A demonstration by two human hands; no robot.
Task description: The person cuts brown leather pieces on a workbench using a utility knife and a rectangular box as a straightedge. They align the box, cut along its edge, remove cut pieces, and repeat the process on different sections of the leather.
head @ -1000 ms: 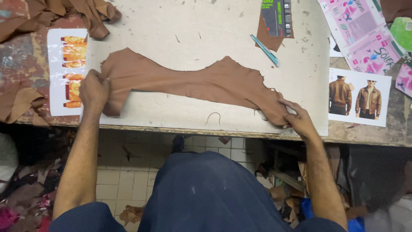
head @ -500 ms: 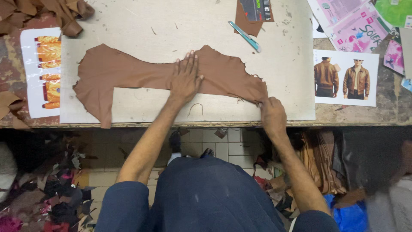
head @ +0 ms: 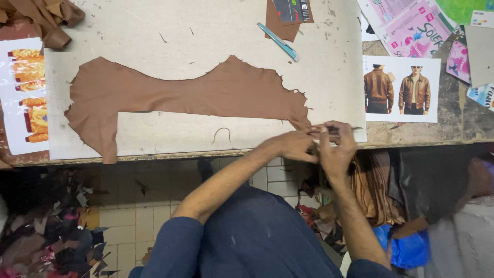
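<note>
Leather piece: long, irregular brown leather piece [head: 195, 95], matte and smooth, lying flat on the pale board; wavy upper edge, straight-cut lower edge, a flap hanging down at the left end, ragged torn edge at the right end.
Left hand: left hand [head: 290, 145] at the bench's front edge, fingers pinched together on the thin right tip of the leather piece.
Right hand: right hand [head: 337, 149] just beside the left, touching it, fingers closed around a slim dark tool [head: 340, 128]; the kind of tool cannot be told.
Working surface: large pale cardboard sheet [head: 170, 31], scuffed and scored with cut marks, covering the worn wooden bench [head: 463, 126].
Nearby on the board: light-blue slim cutter [head: 278, 41] lying diagonally, well apart from the hands; brown card scrap with a dark label [head: 288, 15] at the top edge.
Right of the board: printed sheet showing two brown jackets [head: 401, 87]; pink and green printed papers [head: 411, 25] above it.
Left of the board: printed sheet with orange garments [head: 23, 98]; crumpled brown leather scraps [head: 46, 18] in the top left corner.
Below the bench: pale tiled floor [head: 123, 226]; heap of mixed dark offcuts [head: 46, 237] at left; brown leather and blue material [head: 396, 231] at right.
Clothing: dark blue sleeves and apron [head: 257, 242].
</note>
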